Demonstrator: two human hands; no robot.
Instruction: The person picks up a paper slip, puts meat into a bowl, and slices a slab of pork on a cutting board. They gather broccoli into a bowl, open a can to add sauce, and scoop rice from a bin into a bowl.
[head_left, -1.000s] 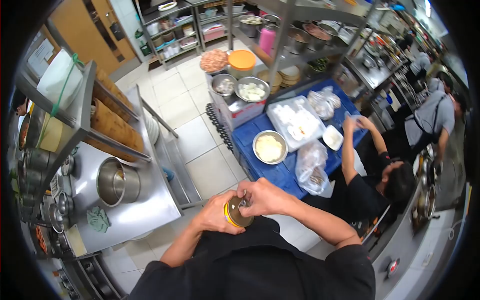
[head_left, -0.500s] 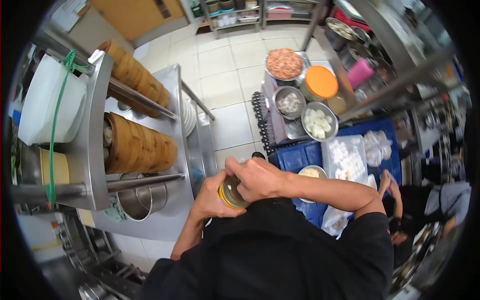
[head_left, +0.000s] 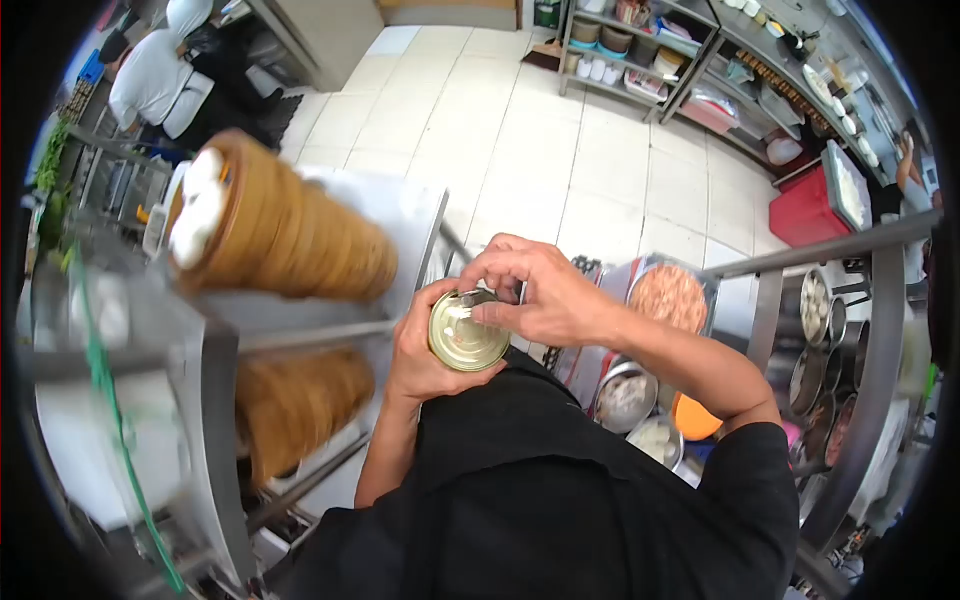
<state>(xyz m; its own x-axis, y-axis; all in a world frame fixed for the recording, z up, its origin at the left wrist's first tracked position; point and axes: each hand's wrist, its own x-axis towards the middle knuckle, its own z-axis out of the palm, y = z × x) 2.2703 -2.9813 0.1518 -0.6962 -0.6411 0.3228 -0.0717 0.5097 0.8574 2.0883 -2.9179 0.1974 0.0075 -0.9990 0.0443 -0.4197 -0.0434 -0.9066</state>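
Note:
A round tin can point(head_left: 466, 343) with a shiny pale-gold lid is held in front of my dark apron. My left hand point(head_left: 412, 345) wraps around its side, thumb toward the far rim. Over the lid, my right hand point(head_left: 540, 288) has its fingers bent at the far edge, with the thumb low on the lid. Those curled fingers hide part of the rim, so whether they hook a tab there cannot be made out.
To the left, bamboo steamers point(head_left: 285, 225) stand stacked on a metal table point(head_left: 415, 205); white buns show in one. At right are a container of minced meat point(head_left: 668, 298), metal bowls point(head_left: 627, 395) and an orange lid point(head_left: 697, 417). A person point(head_left: 165, 80) stands far left.
My view has swung to the right, bringing the floor and back shelves more into sight. The can's lid now faces me more fully, and my right hand has shifted toward its far edge.

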